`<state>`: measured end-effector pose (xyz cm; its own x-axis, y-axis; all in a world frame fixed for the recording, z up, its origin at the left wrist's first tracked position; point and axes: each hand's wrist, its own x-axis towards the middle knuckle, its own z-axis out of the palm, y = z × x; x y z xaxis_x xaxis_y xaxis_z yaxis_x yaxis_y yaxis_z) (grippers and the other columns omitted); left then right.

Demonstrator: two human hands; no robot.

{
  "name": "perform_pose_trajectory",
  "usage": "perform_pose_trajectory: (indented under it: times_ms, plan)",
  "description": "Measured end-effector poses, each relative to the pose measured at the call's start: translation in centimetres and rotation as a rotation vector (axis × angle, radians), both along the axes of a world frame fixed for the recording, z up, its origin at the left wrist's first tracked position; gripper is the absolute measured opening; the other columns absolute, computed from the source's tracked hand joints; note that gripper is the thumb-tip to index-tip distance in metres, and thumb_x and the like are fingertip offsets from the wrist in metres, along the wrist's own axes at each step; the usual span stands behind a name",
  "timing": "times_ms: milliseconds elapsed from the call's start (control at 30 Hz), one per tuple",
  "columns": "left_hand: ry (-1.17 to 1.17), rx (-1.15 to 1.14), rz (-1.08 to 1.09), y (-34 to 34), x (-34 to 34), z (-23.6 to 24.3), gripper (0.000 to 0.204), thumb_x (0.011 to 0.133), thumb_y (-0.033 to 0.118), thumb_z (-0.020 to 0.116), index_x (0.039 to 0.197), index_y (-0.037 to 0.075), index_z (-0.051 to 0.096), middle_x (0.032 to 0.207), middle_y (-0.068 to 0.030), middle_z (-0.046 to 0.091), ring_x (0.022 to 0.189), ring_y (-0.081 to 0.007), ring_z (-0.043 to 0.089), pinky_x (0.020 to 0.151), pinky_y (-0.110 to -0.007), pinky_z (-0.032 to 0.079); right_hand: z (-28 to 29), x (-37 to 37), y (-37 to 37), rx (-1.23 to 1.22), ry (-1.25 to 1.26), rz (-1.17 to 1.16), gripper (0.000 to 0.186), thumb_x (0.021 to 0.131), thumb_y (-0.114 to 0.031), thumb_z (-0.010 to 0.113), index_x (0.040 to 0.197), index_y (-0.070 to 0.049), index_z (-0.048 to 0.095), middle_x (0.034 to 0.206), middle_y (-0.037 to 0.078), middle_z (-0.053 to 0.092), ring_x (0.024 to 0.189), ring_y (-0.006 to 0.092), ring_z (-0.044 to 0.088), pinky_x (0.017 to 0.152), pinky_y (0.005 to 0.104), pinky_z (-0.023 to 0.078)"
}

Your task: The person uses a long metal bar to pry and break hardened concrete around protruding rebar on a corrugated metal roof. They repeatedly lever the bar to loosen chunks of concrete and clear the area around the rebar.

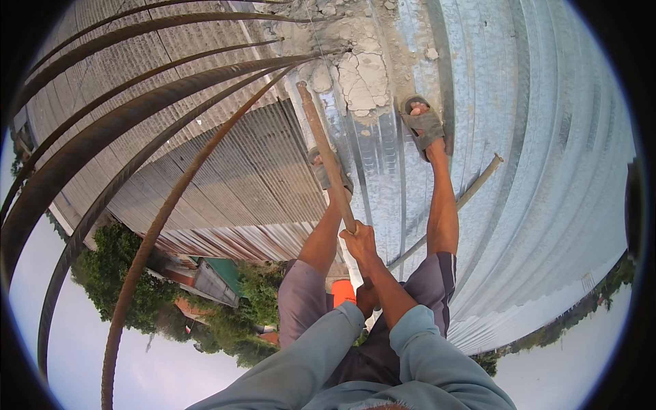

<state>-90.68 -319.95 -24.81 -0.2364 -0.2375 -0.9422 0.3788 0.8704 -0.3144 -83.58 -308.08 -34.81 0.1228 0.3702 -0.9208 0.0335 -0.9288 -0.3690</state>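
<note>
One right hand's (359, 242) fingers (347, 236) are gripping a long brown bar (323, 147) by a silvery metal roof's (482, 89) left edge. Left hand (367, 298): I cannot tell.

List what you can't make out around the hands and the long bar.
All in the head view:
- Left hand: its fingers and grip, hidden behind the right forearm.
- Long bar: its near end, hidden by the right hand and forearm.
- Orange object: lower part, behind the left sleeve.
- Nearest rusty rod: cut off by the lower edge.
</note>
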Motion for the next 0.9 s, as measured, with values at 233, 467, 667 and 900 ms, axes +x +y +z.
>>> perform_pose_trajectory:
  times_ms: [233, 467, 667, 900]
  plan:
    - [0.108, 0.232, 0.294, 0.8, -1.2, -2.9, 0.019, 0.079, 0.012, 0.074, 0.09, -0.002, 0.067, 0.079, -0.006, 0.067, 0.067, -0.0147, 0.06, 0.064, -0.034, 0.049, -1.3, 0.5, 4.2, 0.054, 0.045, -0.059, 0.038, 0.077, -0.021, 0.074, 0.097, 0.011, 0.066, 0.081, 0.033, 0.067, 0.08, 0.0469, 0.069, 0.071, 0.0479, 0.055]
    - [0.007, 0.17, 0.298, 1.0, -1.3, -4.6, 0.013, 0.081, 0.011, 0.073, 0.083, 0.0, 0.066, 0.077, -0.0056, 0.066, 0.066, -0.0146, 0.061, 0.063, -0.033, 0.05, -3.3, 0.7, 4.3, 0.084, 0.04, -0.082, 0.033, 0.078, -0.018, 0.071, 0.097, 0.009, 0.065, 0.075, 0.022, 0.066, 0.07, 0.0292, 0.065, 0.067, 0.0418, 0.053]
    - [-0.018, 0.234, 0.248, 7.0, -0.3, -6.7, 0.02, 0.085, 0.017, 0.076, 0.079, 0.001, 0.066, 0.071, -0.0056, 0.065, 0.061, -0.0138, 0.06, 0.06, -0.031, 0.048, -8.4, 0.3, 7.6, 0.036, 0.173, -0.087, 0.032, 0.079, -0.011, 0.066, 0.104, 0.01, 0.065, 0.075, 0.026, 0.067, 0.071, 0.0371, 0.07, 0.063, 0.042, 0.054]
    - [-0.062, 0.377, 0.105, 13.6, -0.5, -8.5, 0.027, 0.089, 0.02, 0.073, 0.097, 0.0, 0.059, 0.075, -0.0074, 0.062, 0.061, -0.0135, 0.057, 0.054, -0.033, 0.048, -9.5, 1.2, 14.3, 0.109, 0.439, -0.407, 0.009, 0.079, -0.006, 0.062, 0.08, 0.003, 0.062, 0.058, 0.006, 0.054, 0.046, 0.0144, 0.052, 0.043, 0.0331, 0.041]
